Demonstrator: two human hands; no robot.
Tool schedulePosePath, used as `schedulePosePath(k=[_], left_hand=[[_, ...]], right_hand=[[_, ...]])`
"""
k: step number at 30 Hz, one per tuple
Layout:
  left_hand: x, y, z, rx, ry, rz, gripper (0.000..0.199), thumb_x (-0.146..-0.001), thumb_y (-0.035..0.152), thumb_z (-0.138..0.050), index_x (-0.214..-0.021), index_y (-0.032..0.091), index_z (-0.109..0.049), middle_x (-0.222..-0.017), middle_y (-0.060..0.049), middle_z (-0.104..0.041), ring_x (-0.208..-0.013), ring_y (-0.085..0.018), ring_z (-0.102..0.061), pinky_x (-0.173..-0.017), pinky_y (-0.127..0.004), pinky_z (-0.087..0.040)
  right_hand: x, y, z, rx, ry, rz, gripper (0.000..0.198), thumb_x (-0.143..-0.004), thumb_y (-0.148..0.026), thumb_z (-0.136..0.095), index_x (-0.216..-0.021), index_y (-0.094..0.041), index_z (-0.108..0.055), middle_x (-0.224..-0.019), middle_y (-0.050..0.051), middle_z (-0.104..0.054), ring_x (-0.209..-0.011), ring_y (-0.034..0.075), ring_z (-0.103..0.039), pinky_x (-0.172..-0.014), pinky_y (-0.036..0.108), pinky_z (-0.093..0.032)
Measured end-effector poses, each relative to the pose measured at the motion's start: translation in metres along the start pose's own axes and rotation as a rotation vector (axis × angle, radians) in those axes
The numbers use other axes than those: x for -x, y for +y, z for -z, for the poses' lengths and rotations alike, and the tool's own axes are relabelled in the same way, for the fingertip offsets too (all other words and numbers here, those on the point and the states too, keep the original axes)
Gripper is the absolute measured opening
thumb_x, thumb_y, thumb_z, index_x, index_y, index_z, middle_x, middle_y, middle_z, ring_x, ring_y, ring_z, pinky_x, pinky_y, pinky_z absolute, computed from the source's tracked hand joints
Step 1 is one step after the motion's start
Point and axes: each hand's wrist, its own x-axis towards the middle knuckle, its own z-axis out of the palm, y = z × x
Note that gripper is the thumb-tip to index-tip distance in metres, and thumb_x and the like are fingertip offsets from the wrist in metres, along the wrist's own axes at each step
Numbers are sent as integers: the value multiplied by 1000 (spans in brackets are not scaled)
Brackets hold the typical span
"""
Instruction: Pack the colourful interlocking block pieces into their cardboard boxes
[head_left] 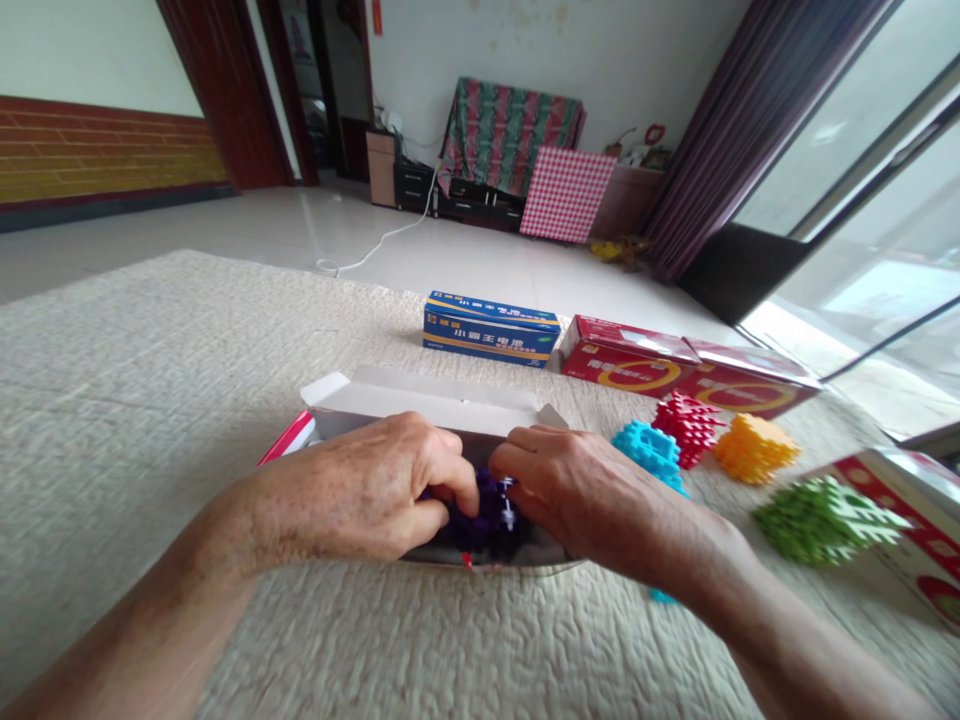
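Observation:
An open cardboard box (435, 393) lies on the quilted cover in front of me, its white lid flap folded back. Inside it sits a bunch of dark purple notched plastic pieces (484, 515), with paler edges on the right. My left hand (375, 485) reaches in from the left, thumb and index finger closed on the purple pieces. From the right, my right hand (570, 485) has its curled fingers against the same bunch; its thumb and fingertips are partly hidden.
Right of the box stand stacks of notched pieces: blue (646, 450), red (684, 428), yellow (754, 448) and green (821, 520). Behind are a blue battery box (487, 335) and two red boxes (626, 358). Another red-and-white box (907, 520) lies at far right.

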Motion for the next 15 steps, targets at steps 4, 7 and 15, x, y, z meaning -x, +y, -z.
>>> schedulePosePath(k=[4, 7, 15], left_hand=[[4, -2, 13, 34, 32, 23, 29, -75, 12, -52, -86, 25, -75, -80, 2, -70, -70, -11, -59, -65, -22, -42], [5, -4, 19, 106, 130, 98, 28, -76, 16, -53, -93, 24, -74, -80, 2, -70, -71, -11, -60, -66, -22, -43], [-5, 0, 5, 458, 321, 164, 48, -76, 21, -58, -124, 20, -58, -80, 1, -66, -71, -12, -61, -67, -25, -49]], right_hand=[[6, 3, 9, -69, 141, 23, 9, -89, -14, -53, -89, -17, -61, -82, 2, -62, -70, 11, -56, -60, 24, -41], [10, -1, 16, -139, 326, 58, 12, -90, -18, -55, -101, -18, -59, -96, 5, -63, -84, 14, -59, -73, 28, -47], [4, -35, 9, -151, 493, -68, 27, -84, -23, -64, -109, -16, -56, -112, 10, -59, -99, 20, -60, -85, 36, -51]])
